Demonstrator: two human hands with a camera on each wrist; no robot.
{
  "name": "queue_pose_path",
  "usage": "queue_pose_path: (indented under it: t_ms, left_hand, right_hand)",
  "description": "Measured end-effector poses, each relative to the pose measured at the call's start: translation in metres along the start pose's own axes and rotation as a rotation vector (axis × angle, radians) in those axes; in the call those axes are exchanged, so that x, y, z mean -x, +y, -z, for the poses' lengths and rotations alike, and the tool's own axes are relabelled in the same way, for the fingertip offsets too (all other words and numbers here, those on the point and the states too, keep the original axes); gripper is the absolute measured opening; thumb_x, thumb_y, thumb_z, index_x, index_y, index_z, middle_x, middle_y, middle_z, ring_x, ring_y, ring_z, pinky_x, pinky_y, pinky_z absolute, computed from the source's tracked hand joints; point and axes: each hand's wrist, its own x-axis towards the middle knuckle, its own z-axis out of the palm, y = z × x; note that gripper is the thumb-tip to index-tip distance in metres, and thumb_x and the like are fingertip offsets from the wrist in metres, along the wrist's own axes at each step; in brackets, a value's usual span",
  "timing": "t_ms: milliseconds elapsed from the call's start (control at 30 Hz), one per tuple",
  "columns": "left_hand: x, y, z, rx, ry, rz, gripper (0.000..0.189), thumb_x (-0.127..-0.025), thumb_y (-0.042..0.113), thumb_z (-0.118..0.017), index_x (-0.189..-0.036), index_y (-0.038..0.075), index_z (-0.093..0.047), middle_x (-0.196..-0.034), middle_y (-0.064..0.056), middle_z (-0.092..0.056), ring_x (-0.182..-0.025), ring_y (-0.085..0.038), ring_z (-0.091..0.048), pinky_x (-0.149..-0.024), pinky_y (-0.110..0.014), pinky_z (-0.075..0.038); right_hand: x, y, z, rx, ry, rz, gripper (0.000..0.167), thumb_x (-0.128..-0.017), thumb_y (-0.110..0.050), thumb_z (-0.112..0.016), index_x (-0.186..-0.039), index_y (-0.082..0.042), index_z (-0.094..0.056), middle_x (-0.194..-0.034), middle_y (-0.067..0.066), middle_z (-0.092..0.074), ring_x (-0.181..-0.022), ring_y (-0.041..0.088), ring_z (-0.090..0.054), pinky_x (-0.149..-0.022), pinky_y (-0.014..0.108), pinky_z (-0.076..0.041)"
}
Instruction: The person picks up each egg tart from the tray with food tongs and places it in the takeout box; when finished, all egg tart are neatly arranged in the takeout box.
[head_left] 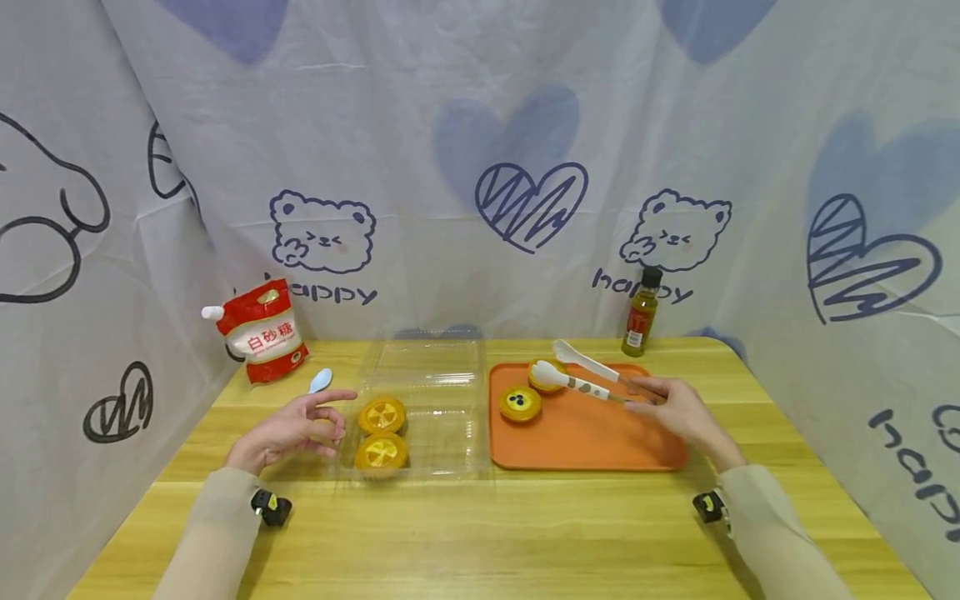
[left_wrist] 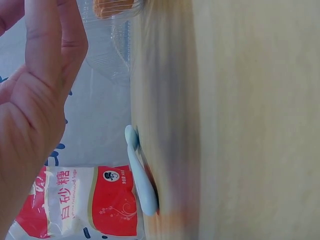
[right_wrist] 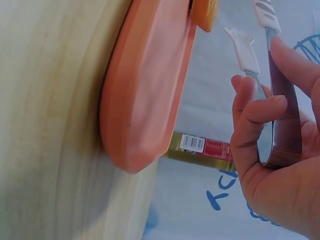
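My right hand (head_left: 686,412) grips a pair of tongs (right_wrist: 285,125) with white tips, held over the orange tray (head_left: 592,454). The tips are spread apart. One tart with dark berries (head_left: 520,405) sits on the tray; behind it another tart (head_left: 546,385) is partly covered by the tongs. My left hand (head_left: 296,427) hovers with loosely bent fingers at the left side of a clear plastic box (head_left: 450,442), holding nothing. Whether it touches the box, I cannot tell. Inside the box's left half are two tarts with yellow topping, a rear one (head_left: 382,415) and a front one (head_left: 381,452).
The box's clear lid (head_left: 427,358) stands raised at the back. A red and white sugar bag (head_left: 266,333) and a pale blue spoon (left_wrist: 142,180) are at the left. Behind the tray stands a small bottle (head_left: 640,321) with a black cap. A printed cloth hangs behind the wooden table (head_left: 480,542).
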Motion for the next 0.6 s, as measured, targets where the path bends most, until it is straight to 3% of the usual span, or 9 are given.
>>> queue_pose_path:
  t_ms: [300, 500, 600]
  left_hand:
    - [-0.001, 0.000, 0.001, -0.003, -0.004, -0.001, 0.073, -0.090, -0.005, -0.059, -0.152, 0.001, -0.020, -0.096, -0.007, -0.060, -0.080, -0.018, -0.062, -0.074, -0.035, -0.061]
    - [0.000, 0.000, 0.001, -0.008, 0.000, 0.006, 0.072, -0.091, -0.004, -0.059, -0.152, 0.002, -0.021, -0.096, -0.005, -0.060, -0.080, -0.018, -0.062, -0.075, -0.035, -0.061]
    - [0.000, 0.000, 0.001, -0.006, -0.001, 0.008, 0.073, -0.091, -0.003, -0.059, -0.152, 0.002, -0.021, -0.096, -0.005, -0.060, -0.080, -0.018, -0.062, -0.075, -0.036, -0.061]
  right_hand:
    - [-0.001, 0.003, 0.002, 0.029, -0.017, -0.018, 0.059, -0.090, -0.032, -0.070, -0.139, -0.003, -0.054, -0.140, 0.021, -0.053, -0.128, 0.041, -0.049, -0.105, 0.055, -0.042]
    - [-0.006, 0.006, 0.001, 0.057, -0.038, -0.025, 0.059, -0.090, -0.034, -0.071, -0.137, -0.002, -0.056, -0.142, 0.024, -0.051, -0.130, 0.041, -0.047, -0.107, 0.057, -0.039]
    - [-0.011, 0.009, 0.000, 0.069, -0.041, -0.025, 0.058, -0.089, -0.035, -0.071, -0.135, -0.003, -0.058, -0.139, 0.025, -0.053, -0.123, 0.038, -0.051, -0.105, 0.054, -0.041]
